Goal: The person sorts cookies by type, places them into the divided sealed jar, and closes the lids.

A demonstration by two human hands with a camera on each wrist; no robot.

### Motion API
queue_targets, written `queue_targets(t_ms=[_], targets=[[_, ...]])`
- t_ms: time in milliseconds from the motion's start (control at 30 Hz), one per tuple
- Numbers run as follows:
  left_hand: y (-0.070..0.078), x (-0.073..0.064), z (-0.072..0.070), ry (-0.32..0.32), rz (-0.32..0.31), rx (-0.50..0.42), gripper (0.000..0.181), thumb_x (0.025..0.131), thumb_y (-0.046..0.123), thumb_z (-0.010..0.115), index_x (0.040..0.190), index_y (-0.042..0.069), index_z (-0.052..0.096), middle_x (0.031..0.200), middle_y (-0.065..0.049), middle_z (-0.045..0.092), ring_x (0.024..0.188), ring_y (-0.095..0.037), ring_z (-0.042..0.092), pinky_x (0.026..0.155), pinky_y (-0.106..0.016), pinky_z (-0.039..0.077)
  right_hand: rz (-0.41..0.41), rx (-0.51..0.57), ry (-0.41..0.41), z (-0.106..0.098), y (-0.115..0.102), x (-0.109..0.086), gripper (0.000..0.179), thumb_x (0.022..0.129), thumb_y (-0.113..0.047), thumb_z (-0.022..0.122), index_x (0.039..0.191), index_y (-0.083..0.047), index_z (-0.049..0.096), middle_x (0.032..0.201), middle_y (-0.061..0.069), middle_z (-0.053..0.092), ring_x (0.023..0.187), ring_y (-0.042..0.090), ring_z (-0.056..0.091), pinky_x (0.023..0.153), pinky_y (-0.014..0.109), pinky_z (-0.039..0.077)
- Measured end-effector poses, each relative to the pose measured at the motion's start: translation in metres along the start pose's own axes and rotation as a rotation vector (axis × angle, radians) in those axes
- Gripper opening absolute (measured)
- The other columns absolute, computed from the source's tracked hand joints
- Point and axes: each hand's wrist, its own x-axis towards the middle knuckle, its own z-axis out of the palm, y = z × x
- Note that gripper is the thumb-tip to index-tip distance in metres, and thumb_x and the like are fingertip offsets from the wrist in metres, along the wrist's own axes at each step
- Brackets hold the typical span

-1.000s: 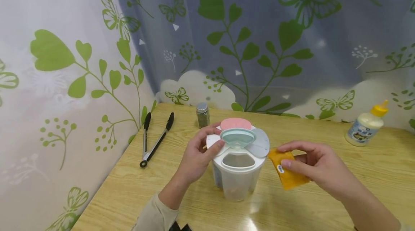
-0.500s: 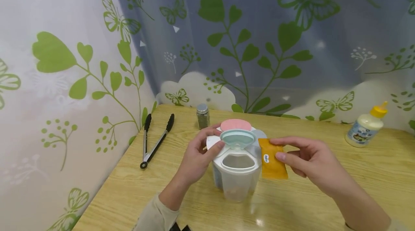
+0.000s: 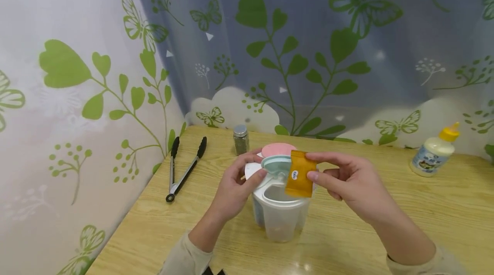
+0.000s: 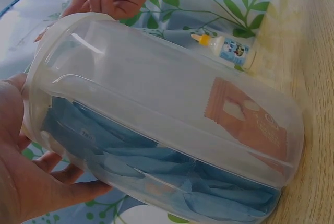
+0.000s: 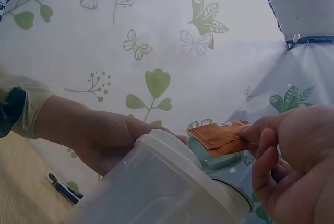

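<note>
My left hand [image 3: 235, 185] holds the rim of a clear plastic divided container [image 3: 281, 225], thumb on top of its white lid. The lid's mint-green flap [image 3: 271, 164] stands raised behind an oval opening; the pink flap [image 3: 278, 149] lies down. Between thumb and fingers my right hand [image 3: 349, 185] pinches an orange snack packet [image 3: 301, 174], which overlaps the right side of the opening from above. Through the wall in the left wrist view, blue packets [image 4: 148, 164] fill one compartment, and an orange packet [image 4: 250, 117] lies low in another.
Black-tipped tongs [image 3: 181, 176] lie spread on the wooden table [image 3: 154, 240] at the left. A small glass spice jar [image 3: 241, 141] stands behind the container. At the back right is a squeeze bottle [image 3: 432, 155] with a yellow cap. Patterned curtains hang behind and to the left.
My right hand has carried the orange packet left and up, from beside the container to over the lid, turning it more upright. My left hand has kept its grip on the container.
</note>
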Motion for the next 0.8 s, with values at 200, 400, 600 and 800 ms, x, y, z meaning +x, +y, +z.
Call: queue_targets(t_ms=[200, 400, 600, 800], targets=[[-0.001, -0.003, -0.001, -0.001, 0.005, -0.013, 0.023, 0.097, 0.018, 0.065, 0.118, 0.012, 0.061, 0.152, 0.002, 0.047, 0.128, -0.026, 0.056, 0.091, -0.029, 0.054, -0.016, -0.096, 0.052, 0.017, -0.002, 0.001, 0.025, 0.089, -0.008, 0.074, 0.113, -0.008, 0.071, 0.075, -0.003, 0.069, 0.047, 0.016, 0.04, 0.039, 0.033, 0.033], [-0.002, -0.002, -0.001, -0.007, 0.017, 0.001, 0.023, 0.097, 0.019, 0.065, 0.119, 0.013, 0.06, 0.153, 0.003, 0.047, 0.129, -0.025, 0.056, 0.091, -0.028, 0.054, -0.071, -0.168, 0.055, 0.026, 0.0, -0.005, 0.017, 0.088, -0.008, 0.074, 0.105, -0.007, 0.072, 0.068, 0.0, 0.066, 0.044, 0.016, 0.04, 0.037, 0.032, 0.035], [-0.003, -0.001, 0.001, -0.022, 0.021, -0.002, 0.024, 0.098, 0.019, 0.064, 0.12, 0.012, 0.06, 0.153, 0.002, 0.047, 0.125, -0.025, 0.057, 0.089, -0.029, 0.054, -0.038, -0.142, -0.003, 0.024, 0.005, -0.009, 0.005, 0.09, -0.008, 0.073, 0.093, -0.006, 0.069, 0.099, -0.003, 0.076, 0.047, 0.014, 0.047, 0.041, 0.031, 0.044], [-0.002, 0.001, 0.001, -0.009, 0.019, 0.004, 0.022, 0.098, 0.018, 0.063, 0.12, 0.012, 0.061, 0.152, 0.002, 0.047, 0.123, -0.023, 0.058, 0.087, -0.028, 0.054, -0.144, -0.189, 0.095, 0.021, 0.015, -0.01, 0.017, 0.092, -0.001, 0.067, 0.108, -0.006, 0.064, 0.1, -0.002, 0.063, 0.056, 0.012, 0.049, 0.05, 0.027, 0.046]])
